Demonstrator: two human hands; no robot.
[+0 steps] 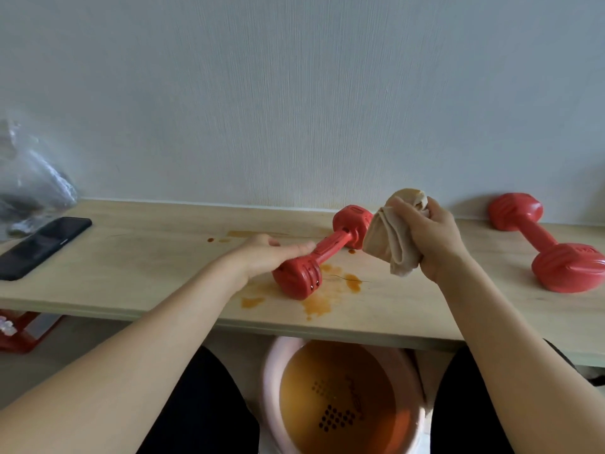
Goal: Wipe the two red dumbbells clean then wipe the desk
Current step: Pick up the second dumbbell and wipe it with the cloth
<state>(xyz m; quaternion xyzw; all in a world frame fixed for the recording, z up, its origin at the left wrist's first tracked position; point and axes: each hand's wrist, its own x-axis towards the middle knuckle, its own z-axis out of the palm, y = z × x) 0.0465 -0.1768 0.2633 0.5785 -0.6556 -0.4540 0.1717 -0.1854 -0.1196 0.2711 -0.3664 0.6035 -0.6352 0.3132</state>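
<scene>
We are on the first dumbbell, lying in orange spills mid-tabletop. Our left hand rests flat-fingered on its handle; our right hand grips the bunched cloth beside its far head. Next, we judge, rub that head. The second dumbbell waits far right.

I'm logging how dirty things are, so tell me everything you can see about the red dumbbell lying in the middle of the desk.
The middle dumbbell is red and looks plastic, with ribbed heads and a slim grip. It lies slantwise on the desk, one head near the front edge, the other toward the wall, amid orange-brown stains, with dark specks on it. The left hand rests on its near end. The cloth held by the right hand overlaps its far head.
</scene>
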